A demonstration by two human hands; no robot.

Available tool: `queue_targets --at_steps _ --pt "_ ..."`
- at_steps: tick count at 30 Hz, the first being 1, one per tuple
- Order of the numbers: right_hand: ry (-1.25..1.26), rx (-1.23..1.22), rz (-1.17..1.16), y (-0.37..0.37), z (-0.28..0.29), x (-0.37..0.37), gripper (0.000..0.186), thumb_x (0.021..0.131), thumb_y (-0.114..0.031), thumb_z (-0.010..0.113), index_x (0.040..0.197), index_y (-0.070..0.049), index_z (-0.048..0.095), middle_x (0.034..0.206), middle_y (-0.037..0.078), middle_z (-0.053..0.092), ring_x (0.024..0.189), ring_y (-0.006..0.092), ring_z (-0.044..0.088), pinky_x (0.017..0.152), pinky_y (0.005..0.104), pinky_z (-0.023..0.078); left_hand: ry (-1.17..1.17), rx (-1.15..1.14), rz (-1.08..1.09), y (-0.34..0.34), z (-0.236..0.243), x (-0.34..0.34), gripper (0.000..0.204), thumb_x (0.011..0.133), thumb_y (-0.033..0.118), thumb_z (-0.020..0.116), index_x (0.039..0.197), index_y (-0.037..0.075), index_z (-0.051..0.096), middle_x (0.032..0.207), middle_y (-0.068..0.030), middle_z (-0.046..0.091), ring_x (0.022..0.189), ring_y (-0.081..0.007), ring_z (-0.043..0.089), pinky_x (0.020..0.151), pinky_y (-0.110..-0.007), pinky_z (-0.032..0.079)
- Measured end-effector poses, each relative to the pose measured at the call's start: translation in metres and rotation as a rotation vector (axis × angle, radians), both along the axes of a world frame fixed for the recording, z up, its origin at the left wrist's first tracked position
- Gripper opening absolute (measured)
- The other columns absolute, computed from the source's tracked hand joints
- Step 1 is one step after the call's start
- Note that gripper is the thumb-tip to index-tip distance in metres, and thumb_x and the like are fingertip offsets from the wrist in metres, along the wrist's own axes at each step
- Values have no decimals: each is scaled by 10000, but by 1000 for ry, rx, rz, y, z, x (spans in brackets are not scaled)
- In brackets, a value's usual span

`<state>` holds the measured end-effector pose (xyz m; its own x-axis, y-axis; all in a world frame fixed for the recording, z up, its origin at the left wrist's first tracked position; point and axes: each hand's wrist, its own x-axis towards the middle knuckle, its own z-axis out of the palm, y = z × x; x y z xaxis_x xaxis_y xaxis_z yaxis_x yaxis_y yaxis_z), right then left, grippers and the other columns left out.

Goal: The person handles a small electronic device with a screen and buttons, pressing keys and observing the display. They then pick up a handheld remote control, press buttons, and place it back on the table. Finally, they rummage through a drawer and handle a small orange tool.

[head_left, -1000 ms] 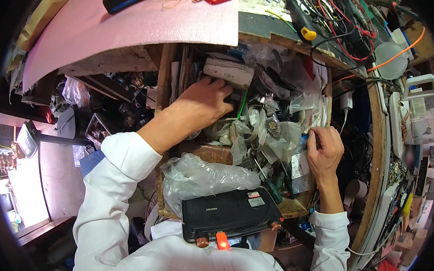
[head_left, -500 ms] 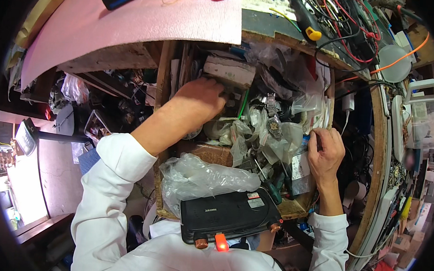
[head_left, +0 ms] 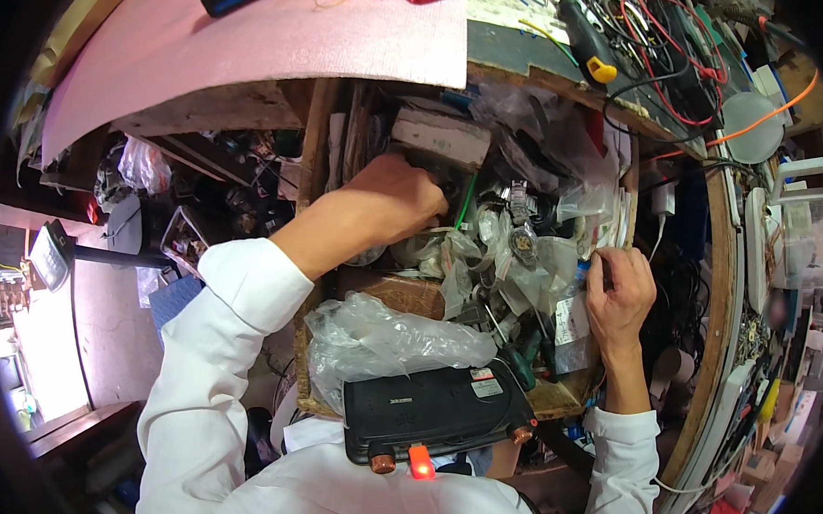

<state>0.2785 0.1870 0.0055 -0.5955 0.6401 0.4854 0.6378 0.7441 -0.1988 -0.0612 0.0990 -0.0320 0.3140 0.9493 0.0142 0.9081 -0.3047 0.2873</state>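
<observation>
A wooden drawer (head_left: 571, 400) packed with odds and ends is pulled out in front of me. My left hand (head_left: 396, 198) reaches into its far left part, beside a white box (head_left: 444, 138) and a green strip (head_left: 467, 201). Its fingers curl downward; their tips and whatever they hold are hidden. At the drawer's right side, my right hand (head_left: 622, 291) has thumb and fingers closed on the edge. Between the hands lie a metal-band wristwatch (head_left: 524, 244), small clear plastic bags (head_left: 546, 273) and a screwdriver with a green handle (head_left: 519, 367).
A crumpled plastic bag (head_left: 393, 338) covers the drawer's near left. A black device (head_left: 436, 412) with a glowing red piece (head_left: 421, 462) is close to my body. Beyond the drawer, the bench carries a pink sheet (head_left: 301, 46), tangled leads (head_left: 669, 47) and a black-yellow tool handle (head_left: 586, 43).
My left hand has shifted slightly to the right and turned, its fingers more curled in the drawer. My right hand stays at the drawer's right edge.
</observation>
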Motion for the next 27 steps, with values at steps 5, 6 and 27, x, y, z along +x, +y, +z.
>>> queue_targets --at_steps 5,6,27 --pt "-6 -14 -10 -1 1 1 102 830 -5 760 903 -35 694 790 111 588 723 305 597 639 400 479 20 -50 7 6 0 1 97 800 104 709 873 39 709 878 -202 708 865 -400 714 768 -505 568" --pt "-12 -17 -14 -1 1 1 103 831 -5 760 904 -35 695 791 111 588 724 306 598 639 400 480 22 -47 9 6 -1 0 111 795 98 718 885 35 704 880 -203 707 866 -407 711 772 -505 570" --pt "23 -28 -3 0 -1 2 115 826 5 759 917 -27 697 810 121 605 741 318 610 653 402 491 10 160 176 16 -8 2 108 822 145 705 878 54 722 798 -203 707 787 -399 728 710 -500 587"
